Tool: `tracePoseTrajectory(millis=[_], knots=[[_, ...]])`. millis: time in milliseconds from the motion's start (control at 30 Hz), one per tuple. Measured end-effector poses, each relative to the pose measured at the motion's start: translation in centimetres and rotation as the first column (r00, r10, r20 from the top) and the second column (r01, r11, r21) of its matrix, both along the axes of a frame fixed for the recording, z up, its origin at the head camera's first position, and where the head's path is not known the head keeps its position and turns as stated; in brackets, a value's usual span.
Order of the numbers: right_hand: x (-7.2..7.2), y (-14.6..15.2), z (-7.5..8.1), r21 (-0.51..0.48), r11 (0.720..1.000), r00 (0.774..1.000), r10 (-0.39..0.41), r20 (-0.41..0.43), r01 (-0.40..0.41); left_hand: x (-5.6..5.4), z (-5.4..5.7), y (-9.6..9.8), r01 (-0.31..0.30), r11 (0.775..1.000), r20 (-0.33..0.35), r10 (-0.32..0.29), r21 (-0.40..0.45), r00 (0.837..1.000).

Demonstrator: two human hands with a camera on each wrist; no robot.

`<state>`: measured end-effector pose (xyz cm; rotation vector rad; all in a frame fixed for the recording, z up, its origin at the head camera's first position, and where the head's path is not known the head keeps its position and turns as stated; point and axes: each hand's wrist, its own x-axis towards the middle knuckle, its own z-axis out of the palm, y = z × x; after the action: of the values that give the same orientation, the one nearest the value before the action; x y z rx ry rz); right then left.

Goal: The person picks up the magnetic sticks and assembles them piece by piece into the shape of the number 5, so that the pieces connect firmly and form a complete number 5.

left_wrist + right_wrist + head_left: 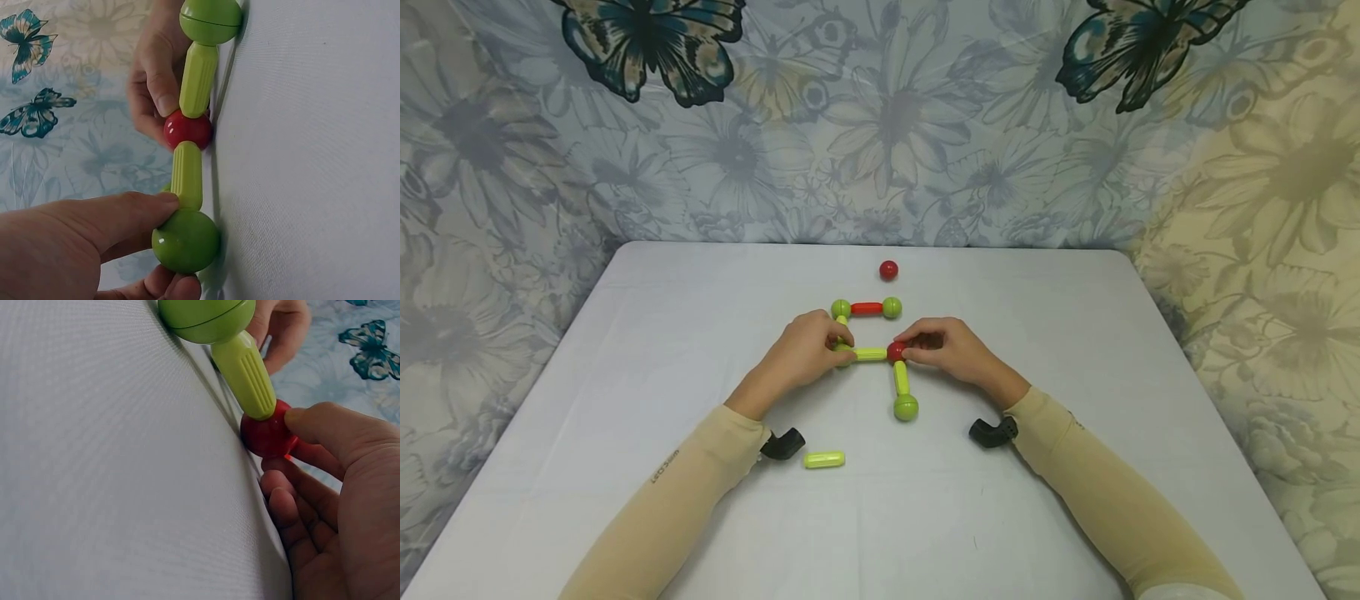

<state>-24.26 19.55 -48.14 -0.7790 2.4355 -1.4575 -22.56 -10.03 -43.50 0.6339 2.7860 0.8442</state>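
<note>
A joined figure of balls and short rods lies on the white table. My left hand (807, 343) pinches the green ball (186, 241) at its left corner, thumb by the end of a yellow-green rod (871, 354). That rod runs to a red ball (896, 352), which my right hand (951, 354) pinches between thumb and fingers. From the red ball another yellow-green rod (901, 378) points toward me and ends in a green ball (906, 407). Behind, a red rod (867, 308) links two green balls, and a rod partly hidden by my left fingers leads up to them.
A loose red ball (889, 270) lies near the table's far edge. One loose yellow-green rod (824, 459) lies nearer me, beside the black wrist piece (783, 444) on my left arm. Butterfly-patterned cloth (895, 125) stands behind the table (1000, 517).
</note>
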Motion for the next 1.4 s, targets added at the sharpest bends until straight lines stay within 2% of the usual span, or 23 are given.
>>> tracePoseTrajectory(millis=[700, 900, 1000, 1100, 1167, 1267, 1400], knots=[[-0.2, -0.4, 0.5, 0.024, 1.000, 1.000, -0.001, -0.011, 0.001, 0.0, 0.4, -0.1, -0.006, 1.000, -0.002, 0.006, -0.011, 1.000], [-0.1, -0.5, 0.6, 0.039, 0.999, 1.000, -0.004, -0.018, 0.005, 0.0, 0.6, -0.6, 0.001, 1.000, 0.036, -0.002, 0.012, 0.999], [0.0, -0.6, 0.7, 0.044, 0.999, 1.000, -0.017, -0.021, 0.018, 0.3, 0.8, -1.1, -0.018, 0.999, 0.046, 0.016, 0.047, 0.999], [0.2, -0.5, 0.9, 0.040, 0.998, 0.998, -0.050, -0.028, 0.051, 0.8, 1.3, -1.8, -0.040, 0.992, 0.051, 0.035, 0.121, 0.998], [0.3, -0.4, 1.2, 0.022, 0.996, 0.996, -0.082, -0.026, 0.083, 1.4, 1.7, -2.2, -0.042, 0.980, 0.061, 0.030, 0.194, 0.998], [0.6, 0.0, 1.7, -0.003, 0.994, 0.993, -0.111, -0.034, 0.111, 2.6, 2.3, -2.9, -0.035, 0.951, 0.077, 0.012, 0.307, 0.997], [1.6, 0.4, 2.7, -0.018, 0.991, 0.990, -0.130, -0.055, 0.129, 4.2, 3.2, -3.6, -0.013, 0.926, 0.063, -0.012, 0.377, 0.998]])
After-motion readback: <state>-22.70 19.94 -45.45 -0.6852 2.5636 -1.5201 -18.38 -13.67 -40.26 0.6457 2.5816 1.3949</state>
